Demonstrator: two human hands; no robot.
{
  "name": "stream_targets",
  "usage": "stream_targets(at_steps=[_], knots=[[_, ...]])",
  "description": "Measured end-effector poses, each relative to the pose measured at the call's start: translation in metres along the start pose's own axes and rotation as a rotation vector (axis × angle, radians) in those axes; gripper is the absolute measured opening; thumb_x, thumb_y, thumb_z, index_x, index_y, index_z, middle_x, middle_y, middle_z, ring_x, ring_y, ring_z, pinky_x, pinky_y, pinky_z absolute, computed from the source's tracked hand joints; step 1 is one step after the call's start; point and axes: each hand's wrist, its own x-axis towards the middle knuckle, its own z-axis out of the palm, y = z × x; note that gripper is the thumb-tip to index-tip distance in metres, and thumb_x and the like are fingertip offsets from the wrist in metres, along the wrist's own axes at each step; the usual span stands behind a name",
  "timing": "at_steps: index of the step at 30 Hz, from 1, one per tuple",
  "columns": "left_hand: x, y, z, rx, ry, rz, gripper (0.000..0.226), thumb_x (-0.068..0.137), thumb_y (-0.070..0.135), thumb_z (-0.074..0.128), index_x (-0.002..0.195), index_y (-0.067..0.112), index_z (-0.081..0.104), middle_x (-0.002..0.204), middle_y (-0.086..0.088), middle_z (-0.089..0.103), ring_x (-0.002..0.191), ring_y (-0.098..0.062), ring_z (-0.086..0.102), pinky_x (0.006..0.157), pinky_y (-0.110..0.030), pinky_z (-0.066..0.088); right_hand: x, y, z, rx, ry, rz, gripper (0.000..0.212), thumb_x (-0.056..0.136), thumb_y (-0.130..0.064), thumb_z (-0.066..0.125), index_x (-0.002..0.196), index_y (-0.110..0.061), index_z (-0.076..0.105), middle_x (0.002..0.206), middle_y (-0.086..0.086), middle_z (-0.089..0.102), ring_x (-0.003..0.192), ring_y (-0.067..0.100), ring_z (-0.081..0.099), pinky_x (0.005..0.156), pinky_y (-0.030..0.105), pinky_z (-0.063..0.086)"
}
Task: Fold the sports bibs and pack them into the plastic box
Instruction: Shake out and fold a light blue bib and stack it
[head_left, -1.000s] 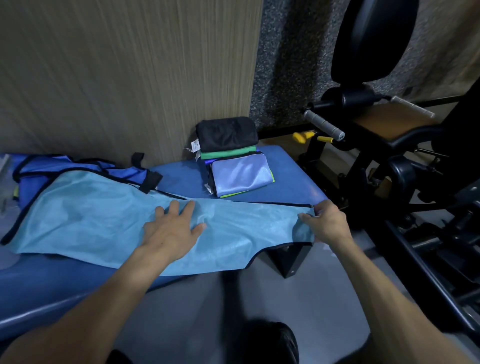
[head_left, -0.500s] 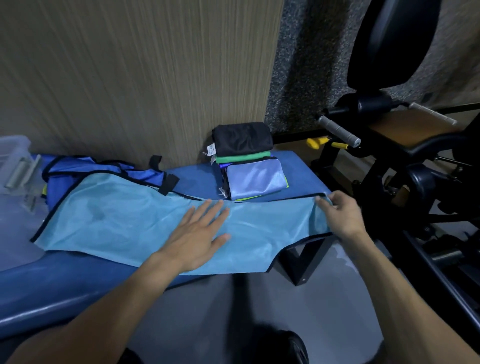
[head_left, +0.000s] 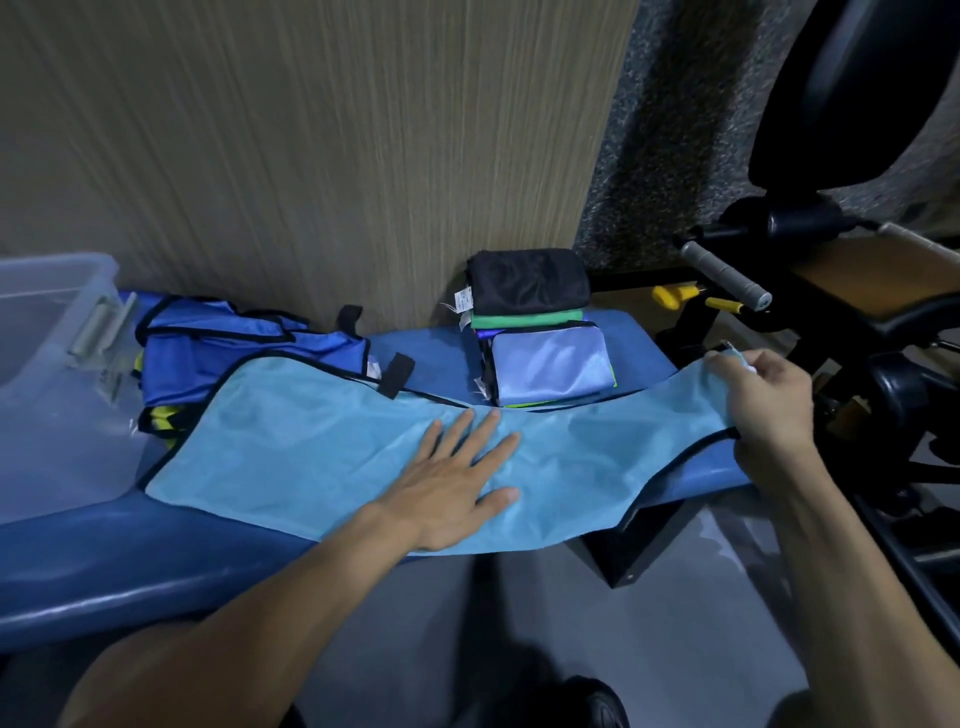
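Note:
A light blue bib (head_left: 322, 441) with black trim lies stretched along the blue padded bench (head_left: 130, 561). My left hand (head_left: 457, 483) presses flat on its middle, fingers straight. My right hand (head_left: 763, 400) grips the bib's right end and holds it lifted off the bench end. A stack of folded bibs (head_left: 540, 343), black on top, then green and pale lilac, stands by the wall. A heap of dark blue bibs (head_left: 249, 353) lies behind the light blue one. The clear plastic box (head_left: 47, 374) sits at the far left of the bench.
A wood-grain wall panel (head_left: 311, 156) backs the bench. Black gym equipment (head_left: 852, 291) with a grey handle and yellow knobs crowds the right side. Grey floor (head_left: 675, 649) lies below the bench edge, with a dark shoe at the bottom.
My right hand has lifted the bib's right end up off the bench. My left hand stays pressed on the bib's middle. The view has swung left, bringing the plastic box into sight.

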Motion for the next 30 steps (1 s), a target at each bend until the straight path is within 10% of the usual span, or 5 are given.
stream_targets(at_steps=[6,9,17,28,30], knots=[[-0.010,-0.014,-0.022,-0.210,0.337,0.100,0.055,0.107,0.050,0.036,0.158,0.030,0.032,0.166,0.009,0.023,0.152,-0.010,0.016,0.124,-0.030,0.015,-0.055,-0.059,0.055,0.062,-0.258,-0.128,0.021,0.085,-0.026,0.073,0.081,-0.013,0.058,0.065,0.007,0.049,0.060,0.018,0.043,0.058,0.031,0.035],[-0.016,-0.032,-0.039,-0.582,0.512,0.070,0.027,0.103,0.034,0.053,0.118,0.020,0.070,0.115,0.003,0.067,0.107,-0.012,0.060,0.096,-0.029,0.047,-0.082,-0.088,0.106,0.040,-0.397,-0.196,0.025,0.089,-0.019,0.073,0.072,-0.015,0.054,0.055,-0.002,0.048,0.050,0.013,0.044,0.048,0.026,0.034],[-0.060,-0.112,-0.091,-1.483,0.807,-0.416,0.034,0.108,0.027,0.046,0.099,0.008,0.072,0.083,-0.004,0.074,0.070,-0.015,0.070,0.058,-0.025,0.056,-0.152,-0.109,0.269,-0.206,-0.690,-0.150,0.024,0.079,-0.020,0.069,0.060,-0.016,0.056,0.056,0.007,0.063,0.050,0.025,0.067,0.052,0.045,0.060],[-0.088,-0.184,-0.079,-1.329,0.482,-0.732,0.101,0.064,0.100,0.036,0.120,0.024,0.072,0.116,-0.004,0.074,0.110,-0.021,0.067,0.100,-0.047,0.051,-0.196,-0.092,0.341,-0.313,-1.042,0.261,0.041,0.100,-0.045,0.058,0.097,-0.005,0.063,0.080,0.016,0.077,0.065,0.030,0.075,0.050,0.029,0.056],[-0.089,-0.186,-0.078,-1.273,0.484,-0.747,0.079,0.076,0.091,0.040,0.111,0.028,0.074,0.111,0.003,0.074,0.109,-0.019,0.067,0.098,-0.044,0.051,-0.194,-0.094,0.336,-0.257,-1.107,0.318,0.050,0.104,-0.053,0.047,0.109,-0.005,0.059,0.091,0.020,0.077,0.068,0.032,0.076,0.049,0.031,0.057]])
